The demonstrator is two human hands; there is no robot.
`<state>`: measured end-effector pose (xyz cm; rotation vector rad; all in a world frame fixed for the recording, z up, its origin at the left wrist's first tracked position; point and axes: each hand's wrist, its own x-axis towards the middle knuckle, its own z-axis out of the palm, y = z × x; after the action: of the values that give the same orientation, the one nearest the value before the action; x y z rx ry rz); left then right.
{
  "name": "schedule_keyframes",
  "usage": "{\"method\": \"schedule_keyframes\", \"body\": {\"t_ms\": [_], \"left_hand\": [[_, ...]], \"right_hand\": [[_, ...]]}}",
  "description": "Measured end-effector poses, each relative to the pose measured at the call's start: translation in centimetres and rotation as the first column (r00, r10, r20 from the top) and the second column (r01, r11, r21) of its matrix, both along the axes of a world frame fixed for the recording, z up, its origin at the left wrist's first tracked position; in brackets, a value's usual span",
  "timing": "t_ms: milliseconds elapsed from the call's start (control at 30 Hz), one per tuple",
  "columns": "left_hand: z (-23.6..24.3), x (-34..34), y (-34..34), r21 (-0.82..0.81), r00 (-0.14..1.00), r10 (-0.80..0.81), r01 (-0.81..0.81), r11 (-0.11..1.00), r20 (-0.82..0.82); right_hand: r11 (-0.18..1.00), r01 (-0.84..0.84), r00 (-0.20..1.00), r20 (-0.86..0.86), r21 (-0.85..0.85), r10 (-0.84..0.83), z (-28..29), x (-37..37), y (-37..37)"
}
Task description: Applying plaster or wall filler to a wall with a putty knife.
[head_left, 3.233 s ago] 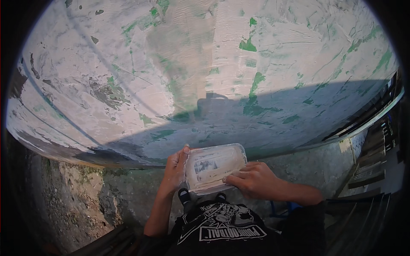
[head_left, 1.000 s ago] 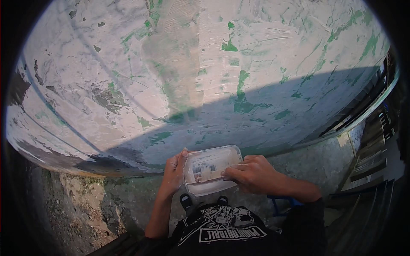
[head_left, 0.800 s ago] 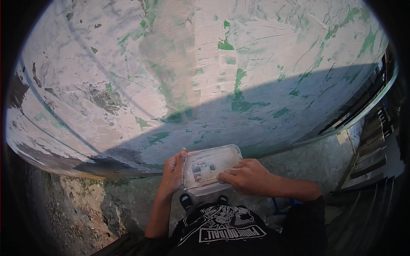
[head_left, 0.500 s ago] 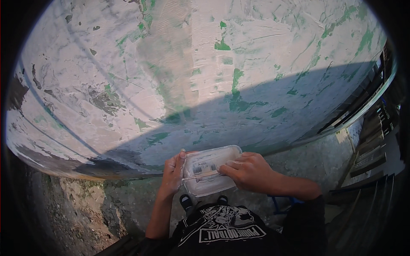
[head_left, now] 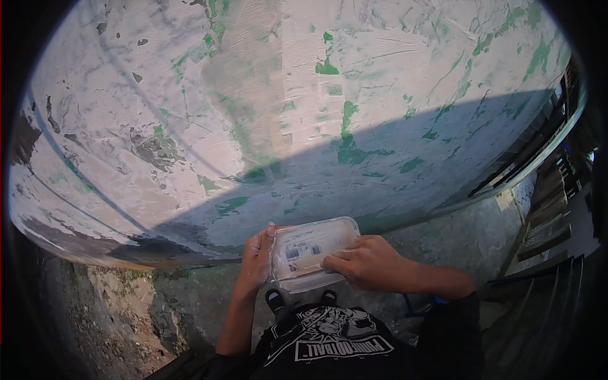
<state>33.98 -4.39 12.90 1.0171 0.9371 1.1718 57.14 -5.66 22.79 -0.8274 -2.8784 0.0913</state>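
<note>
A clear plastic rectangular tub (head_left: 349, 225) smeared inside with white paste is held in front of my body. My left hand (head_left: 256, 253) grips its left side, thumb up at the rim and the other fingers partly hidden behind it. Closed over the tub's right part, my right hand (head_left: 367, 261) pinches a flat putty scraper (head_left: 304, 273); a thin pale strip of it shows, lying across the inside of the tub, and the rest is under the fingers. Whitish smears mark the fingers of my left hand.
Ahead rises a wall (head_left: 304, 126) with patchy white putty, green paint spots and a slanting shadow. Rough concrete ground (head_left: 462, 244) runs along its foot, with broken earth (head_left: 120, 310) at left. A blue metal frame (head_left: 415, 307) stands behind my right forearm; wooden slats (head_left: 548, 234) are at right.
My right hand has shifted slightly left and down with the scraper, which now lies lower in the tub. My left hand keeps its hold in the same place.
</note>
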Motion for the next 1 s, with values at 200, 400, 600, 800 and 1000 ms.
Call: {"method": "schedule_keyframes", "body": {"t_ms": [200,400,600,800,1000], "left_hand": [[-1.1,-0.3,-0.1,0.003,0.998,0.013,-0.013,1.0,-0.057],[0.6,0.2,-0.6,0.028,0.997,-0.014,0.016,0.999,-0.07],[0.1,-0.4,-0.6,0.024,0.994,0.008,-0.005,1.0,-0.108],[0.1,0.2,-0.9,0.037,0.995,-0.051,0.054,0.998,-0.085],[-0.7,0.1,-1.0,0.075,0.995,0.007,0.0,0.997,-0.1]], "right_hand": [[0.999,0.035,0.987,-0.154,-0.006,-0.036,3.1,0.1,-0.4],[1.0,0.005,1.0,-0.019,-0.02,-0.005,0.1,-0.3,-0.5],[0.998,0.052,0.984,-0.166,-0.025,-0.056,3.0,-0.1,-0.5],[0.99,0.123,0.992,0.016,-0.066,-0.122,1.2,-0.5,-0.3],[0.99,0.127,0.982,-0.133,-0.058,-0.133,2.6,0.2,-0.3]]}}
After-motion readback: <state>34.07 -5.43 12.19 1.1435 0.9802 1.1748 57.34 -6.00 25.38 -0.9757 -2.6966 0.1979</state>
